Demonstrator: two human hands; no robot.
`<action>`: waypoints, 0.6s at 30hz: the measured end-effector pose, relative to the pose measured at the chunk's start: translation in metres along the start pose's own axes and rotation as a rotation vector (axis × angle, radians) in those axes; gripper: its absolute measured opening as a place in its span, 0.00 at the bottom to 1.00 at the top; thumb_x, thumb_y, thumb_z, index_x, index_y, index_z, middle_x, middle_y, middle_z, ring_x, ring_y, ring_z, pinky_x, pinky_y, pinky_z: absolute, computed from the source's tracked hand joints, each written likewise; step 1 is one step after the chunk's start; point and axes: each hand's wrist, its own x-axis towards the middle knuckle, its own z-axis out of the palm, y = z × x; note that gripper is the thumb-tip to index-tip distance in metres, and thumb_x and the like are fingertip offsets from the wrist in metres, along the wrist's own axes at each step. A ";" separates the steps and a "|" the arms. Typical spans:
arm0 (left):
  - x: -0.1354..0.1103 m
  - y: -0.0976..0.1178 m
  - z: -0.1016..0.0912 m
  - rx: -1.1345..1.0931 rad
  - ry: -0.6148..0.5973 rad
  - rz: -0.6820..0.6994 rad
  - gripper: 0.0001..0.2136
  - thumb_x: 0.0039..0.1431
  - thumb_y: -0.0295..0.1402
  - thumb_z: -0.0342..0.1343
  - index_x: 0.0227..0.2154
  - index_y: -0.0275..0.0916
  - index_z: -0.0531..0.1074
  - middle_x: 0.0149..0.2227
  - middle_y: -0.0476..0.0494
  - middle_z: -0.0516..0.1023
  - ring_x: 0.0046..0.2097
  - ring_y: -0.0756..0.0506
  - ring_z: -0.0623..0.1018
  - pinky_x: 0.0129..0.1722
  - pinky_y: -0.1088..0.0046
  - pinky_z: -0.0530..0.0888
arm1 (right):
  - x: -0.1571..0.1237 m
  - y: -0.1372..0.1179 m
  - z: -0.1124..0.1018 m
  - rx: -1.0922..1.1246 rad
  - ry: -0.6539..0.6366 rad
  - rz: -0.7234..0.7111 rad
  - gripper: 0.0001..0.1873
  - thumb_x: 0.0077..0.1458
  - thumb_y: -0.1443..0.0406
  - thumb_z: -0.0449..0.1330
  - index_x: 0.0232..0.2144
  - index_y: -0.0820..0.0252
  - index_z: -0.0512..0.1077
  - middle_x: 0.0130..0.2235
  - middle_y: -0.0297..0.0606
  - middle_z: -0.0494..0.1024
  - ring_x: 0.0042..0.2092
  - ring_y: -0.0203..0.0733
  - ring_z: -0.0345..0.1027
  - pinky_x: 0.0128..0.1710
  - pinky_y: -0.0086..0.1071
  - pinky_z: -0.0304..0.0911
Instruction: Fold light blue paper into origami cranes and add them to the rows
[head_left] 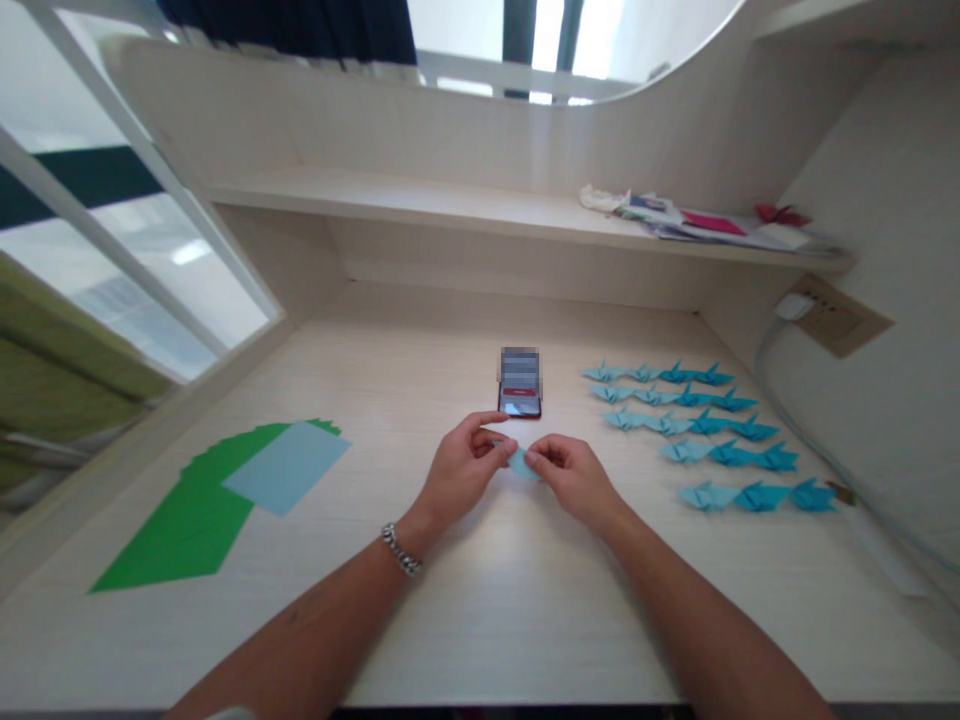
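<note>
Between my two hands is a small piece of light blue folded paper (523,464), partly hidden by fingers. My left hand (466,460) pinches its left side between thumb and fingers, with the index finger stretched above it. On its right side, my right hand (571,470) grips the paper between thumb and fingertips. Just beyond the hands a phone (520,385) lies on the desk, its screen lit. Several folded paper cranes (690,424) in light and deeper blue stand in rows to the right.
Green paper sheets (187,510) lie fanned out at the left, with a light blue sheet (289,466) on top. A shelf (420,205) runs above the desk (480,620) and holds papers (712,222). A charger cable (772,370) hangs from the wall socket (844,318) at the right.
</note>
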 end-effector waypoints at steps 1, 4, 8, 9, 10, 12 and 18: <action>0.000 0.000 0.001 -0.020 -0.005 -0.014 0.18 0.50 0.34 0.61 0.44 0.36 0.68 0.31 0.45 0.77 0.33 0.48 0.77 0.34 0.71 0.73 | 0.001 0.000 0.000 0.021 0.028 0.003 0.10 0.50 0.59 0.60 0.26 0.62 0.72 0.25 0.34 0.73 0.28 0.35 0.63 0.28 0.29 0.58; -0.002 0.000 0.005 0.003 -0.118 -0.052 0.14 0.47 0.35 0.63 0.36 0.34 0.71 0.33 0.42 0.78 0.35 0.47 0.77 0.37 0.69 0.73 | 0.002 0.001 -0.002 0.100 0.106 -0.006 0.12 0.49 0.58 0.61 0.26 0.62 0.71 0.25 0.35 0.73 0.28 0.36 0.63 0.29 0.29 0.59; -0.004 -0.003 0.007 0.129 -0.164 -0.029 0.10 0.50 0.37 0.61 0.29 0.34 0.73 0.31 0.43 0.77 0.32 0.47 0.76 0.35 0.70 0.72 | 0.004 0.001 0.001 0.194 0.140 0.005 0.13 0.47 0.57 0.62 0.26 0.62 0.72 0.26 0.36 0.74 0.28 0.37 0.65 0.30 0.30 0.61; -0.004 -0.003 0.007 0.141 -0.141 -0.023 0.10 0.51 0.38 0.60 0.29 0.35 0.73 0.30 0.43 0.77 0.32 0.47 0.75 0.34 0.70 0.72 | 0.005 0.001 0.002 0.218 0.135 0.017 0.13 0.47 0.56 0.62 0.26 0.62 0.73 0.25 0.36 0.74 0.28 0.37 0.66 0.30 0.31 0.62; -0.003 -0.003 0.006 0.137 -0.118 -0.023 0.10 0.51 0.38 0.60 0.29 0.35 0.74 0.30 0.43 0.77 0.32 0.47 0.75 0.34 0.70 0.72 | 0.005 0.001 0.003 0.244 0.126 0.031 0.13 0.46 0.56 0.62 0.26 0.61 0.73 0.26 0.36 0.75 0.28 0.37 0.66 0.31 0.31 0.62; -0.002 -0.001 0.005 0.105 -0.078 -0.030 0.10 0.52 0.37 0.59 0.30 0.35 0.74 0.30 0.43 0.77 0.32 0.47 0.75 0.34 0.71 0.72 | 0.005 0.001 0.004 0.284 0.094 0.055 0.13 0.45 0.56 0.63 0.26 0.61 0.73 0.26 0.36 0.76 0.29 0.38 0.67 0.32 0.31 0.64; 0.000 0.003 0.005 0.015 -0.046 -0.037 0.09 0.53 0.36 0.58 0.29 0.34 0.73 0.28 0.44 0.77 0.31 0.49 0.75 0.33 0.73 0.73 | 0.002 -0.003 0.004 0.305 -0.031 0.102 0.11 0.43 0.60 0.64 0.27 0.63 0.73 0.26 0.36 0.76 0.28 0.36 0.68 0.29 0.29 0.62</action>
